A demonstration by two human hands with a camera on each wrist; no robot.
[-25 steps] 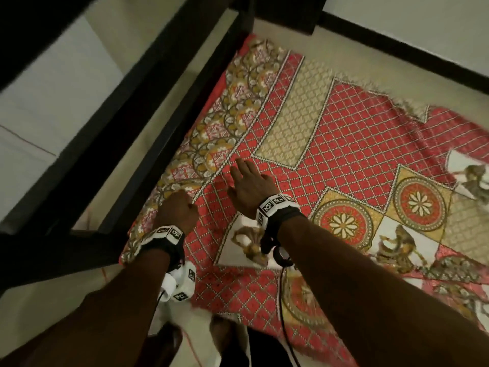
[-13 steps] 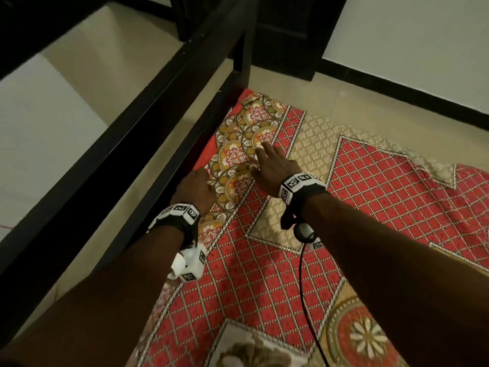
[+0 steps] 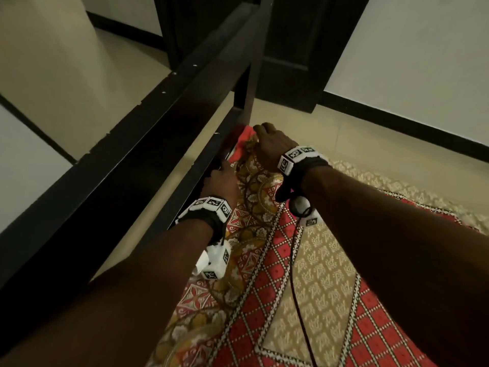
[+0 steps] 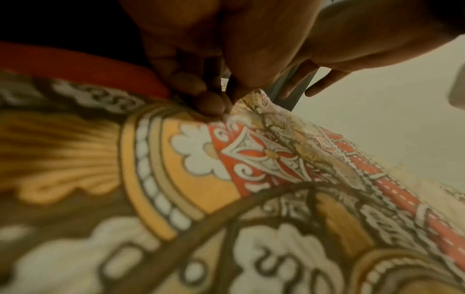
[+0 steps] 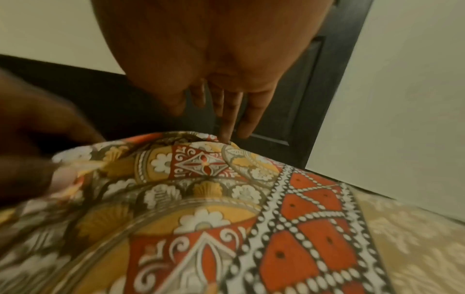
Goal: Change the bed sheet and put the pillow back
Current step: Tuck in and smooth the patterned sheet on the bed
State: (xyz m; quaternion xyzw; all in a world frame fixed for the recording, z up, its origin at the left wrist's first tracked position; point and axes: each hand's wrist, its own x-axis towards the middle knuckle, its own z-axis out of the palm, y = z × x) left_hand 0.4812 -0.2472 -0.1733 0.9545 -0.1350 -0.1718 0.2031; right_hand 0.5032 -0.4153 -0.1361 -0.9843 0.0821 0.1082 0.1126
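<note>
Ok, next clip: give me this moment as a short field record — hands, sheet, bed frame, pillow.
left hand: left hand pinches the sheet edge beside the frame rail
right hand: right hand, fingers straight, presses the sheet at the mattress corner
sheet: patterned bed sheet, red, yellow and cream print, spread over the mattress
bed frame: dark bed frame along the left, its post by the corner
pillow: not in view
stage: likely tucking the sheet corner; pillow not yet put back

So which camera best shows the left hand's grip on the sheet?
The left wrist view: the left hand pinches the sheet edge up close. The head view shows only its back; the right wrist view shows a dark blur.
</note>
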